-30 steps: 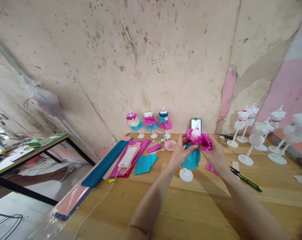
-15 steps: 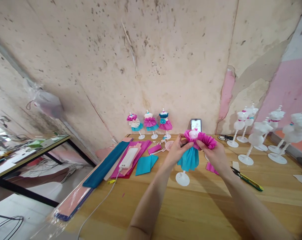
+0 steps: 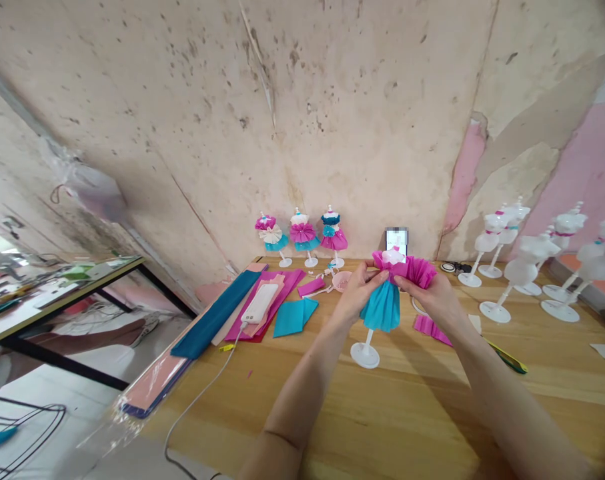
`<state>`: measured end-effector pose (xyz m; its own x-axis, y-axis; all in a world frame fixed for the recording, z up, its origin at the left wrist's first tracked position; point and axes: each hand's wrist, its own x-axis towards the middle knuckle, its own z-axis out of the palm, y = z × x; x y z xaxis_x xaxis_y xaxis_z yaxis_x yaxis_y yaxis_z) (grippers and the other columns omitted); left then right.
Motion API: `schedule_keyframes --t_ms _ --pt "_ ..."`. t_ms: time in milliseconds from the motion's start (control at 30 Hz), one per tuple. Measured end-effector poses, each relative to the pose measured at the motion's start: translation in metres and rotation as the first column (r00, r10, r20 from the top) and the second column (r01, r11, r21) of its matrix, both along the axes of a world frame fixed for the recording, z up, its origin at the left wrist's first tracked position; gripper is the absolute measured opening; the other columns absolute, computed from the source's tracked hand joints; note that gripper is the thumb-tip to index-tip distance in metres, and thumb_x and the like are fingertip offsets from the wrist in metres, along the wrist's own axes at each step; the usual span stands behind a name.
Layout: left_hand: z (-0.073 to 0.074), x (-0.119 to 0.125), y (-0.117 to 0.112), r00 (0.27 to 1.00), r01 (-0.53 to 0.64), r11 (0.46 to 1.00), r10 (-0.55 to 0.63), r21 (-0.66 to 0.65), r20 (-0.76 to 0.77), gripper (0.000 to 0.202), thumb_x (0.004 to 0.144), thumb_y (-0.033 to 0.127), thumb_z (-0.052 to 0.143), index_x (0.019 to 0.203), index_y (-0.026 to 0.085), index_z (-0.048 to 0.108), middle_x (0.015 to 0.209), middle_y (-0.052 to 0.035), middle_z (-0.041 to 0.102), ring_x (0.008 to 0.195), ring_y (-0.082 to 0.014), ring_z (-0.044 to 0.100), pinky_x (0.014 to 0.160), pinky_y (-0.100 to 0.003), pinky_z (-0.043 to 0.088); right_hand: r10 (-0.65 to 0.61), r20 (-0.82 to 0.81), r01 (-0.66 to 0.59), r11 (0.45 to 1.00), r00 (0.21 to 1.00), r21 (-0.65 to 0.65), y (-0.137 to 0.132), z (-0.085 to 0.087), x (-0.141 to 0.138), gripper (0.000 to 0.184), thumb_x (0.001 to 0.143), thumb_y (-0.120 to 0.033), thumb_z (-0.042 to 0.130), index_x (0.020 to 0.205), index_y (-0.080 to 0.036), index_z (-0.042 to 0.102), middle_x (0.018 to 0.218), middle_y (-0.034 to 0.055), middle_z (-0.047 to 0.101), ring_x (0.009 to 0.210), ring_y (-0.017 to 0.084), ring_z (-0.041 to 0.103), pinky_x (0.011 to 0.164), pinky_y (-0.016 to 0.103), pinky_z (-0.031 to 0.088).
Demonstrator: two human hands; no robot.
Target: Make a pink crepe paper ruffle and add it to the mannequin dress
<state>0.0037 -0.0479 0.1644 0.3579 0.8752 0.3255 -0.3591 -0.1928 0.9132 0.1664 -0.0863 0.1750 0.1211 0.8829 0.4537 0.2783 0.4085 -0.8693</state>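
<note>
A small white dress-form mannequin (image 3: 393, 255) stands on its round base (image 3: 365, 355), wearing a gathered turquoise paper skirt (image 3: 381, 308). Around its upper body runs a pleated magenta crepe paper strip (image 3: 418, 269), its loose ruffled part sticking out to the right. My left hand (image 3: 358, 291) is closed at the mannequin's left side, pinching the magenta paper just above the skirt. On the other side, the thumb and fingers of my right hand (image 3: 426, 291) pinch the ruffled stretch of the same strip. The mannequin's back is hidden.
Three dressed mannequins (image 3: 303, 235) line the wall; several bare ones (image 3: 525, 259) stand at right. A phone (image 3: 397, 240) leans behind my work. Folded crepe paper (image 3: 217, 313), a power bank (image 3: 260, 303) with cable and turquoise pieces (image 3: 289, 317) lie left; a cutter (image 3: 507, 357) lies right.
The view has shifted slightly. Both hands stay pinched on the magenta strip, whose loose right part now looks more spread and upright. The mannequin leans slightly more to the right.
</note>
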Motion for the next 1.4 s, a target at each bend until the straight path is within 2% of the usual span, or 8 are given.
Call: schedule_keyframes --t_ms 200,400,667,767,933,1067,1233,1400 --pt "-0.005 0.004 0.001 1.0 0.008 1.0 -0.008 -0.018 0.007 0.041 0.078 0.041 0.071 0.107 0.017 0.055 0.103 -0.0076 0.068 0.096 -0.0205 0.065 0.088 -0.036 0.049 0.05 0.035 -0.048 0.997 0.998 -0.058 0.0 -0.004 0.0 0.034 0.079 -0.05 0.065 0.091 -0.019 0.068 0.085 0.0044 0.07 0.082 0.023 0.061 0.073 0.036 0.049" --pt "-0.007 0.006 0.004 1.0 0.004 0.999 -0.003 -0.035 0.022 0.042 0.077 0.042 0.071 0.108 0.018 0.055 0.102 -0.0086 0.068 0.099 -0.0227 0.065 0.087 -0.037 0.051 0.043 0.047 -0.041 0.999 0.998 -0.033 -0.003 -0.002 -0.002 0.03 0.081 -0.047 0.064 0.096 -0.021 0.068 0.092 0.0028 0.07 0.087 0.022 0.061 0.079 0.036 0.049" --pt "-0.003 0.005 0.002 1.0 0.015 1.0 -0.014 -0.005 0.015 0.043 0.077 0.043 0.071 0.108 0.018 0.056 0.103 -0.0082 0.068 0.099 -0.023 0.064 0.089 -0.039 0.049 0.068 0.029 -0.068 0.998 0.997 -0.003 0.001 -0.005 -0.004 0.031 0.082 -0.046 0.063 0.1 -0.022 0.067 0.093 0.0028 0.07 0.088 0.022 0.062 0.08 0.036 0.05" --pt "-0.005 0.005 0.003 1.0 0.011 1.0 -0.011 0.016 0.014 0.04 0.078 0.042 0.07 0.107 0.017 0.057 0.102 -0.0079 0.067 0.097 -0.0218 0.063 0.09 -0.039 0.048 0.022 0.089 -0.026 0.999 0.996 0.045 0.003 -0.006 -0.004 0.033 0.081 -0.047 0.062 0.103 -0.023 0.067 0.093 0.0033 0.07 0.086 0.022 0.062 0.079 0.037 0.049" --pt "-0.007 0.007 0.003 1.0 -0.001 1.0 0.0 0.03 0.026 0.039 0.078 0.041 0.07 0.107 0.018 0.057 0.106 -0.0074 0.067 0.102 -0.0209 0.062 0.093 -0.038 0.046 -0.172 0.274 0.135 0.98 0.946 0.147 0.001 -0.003 -0.005 0.03 0.083 -0.046 0.06 0.098 -0.021 0.066 0.082 0.0033 0.068 0.075 0.02 0.06 0.069 0.033 0.046" --pt "-0.005 0.007 0.001 1.0 -0.001 1.0 0.0 0.026 0.022 0.04 0.078 0.041 0.069 0.108 0.018 0.056 0.108 -0.0079 0.067 0.103 -0.0211 0.062 0.094 -0.038 0.045 -0.221 0.364 0.174 0.972 0.905 0.158 -0.003 0.001 -0.007 0.026 0.084 -0.044 0.059 0.097 -0.021 0.062 0.078 0.0012 0.065 0.069 0.018 0.057 0.063 0.029 0.041" --pt "-0.004 0.006 -0.001 1.0 0.01 1.0 -0.011 0.024 0.01 0.038 0.08 0.04 0.068 0.108 0.017 0.055 0.107 -0.0084 0.066 0.102 -0.0211 0.062 0.093 -0.037 0.046 -0.251 0.365 0.215 0.967 0.897 0.137 -0.005 0.004 -0.007 0.024 0.082 -0.044 0.061 0.088 -0.022 0.054 0.071 -0.0015 0.06 0.063 0.015 0.053 0.059 0.026 0.037" --pt "-0.003 0.006 -0.003 0.999 0.017 1.0 -0.017 -0.009 -0.031 0.047 0.075 0.039 0.073 0.112 0.017 0.052 0.104 -0.0088 0.066 0.1 -0.0223 0.062 0.085 -0.035 0.049 -0.252 0.326 0.233 0.968 0.911 0.097 -0.005 0.003 -0.005 0.026 0.078 -0.042 0.065 0.092 -0.022 0.057 0.073 -0.0007 0.063 0.066 0.017 0.055 0.062 0.029 0.041"
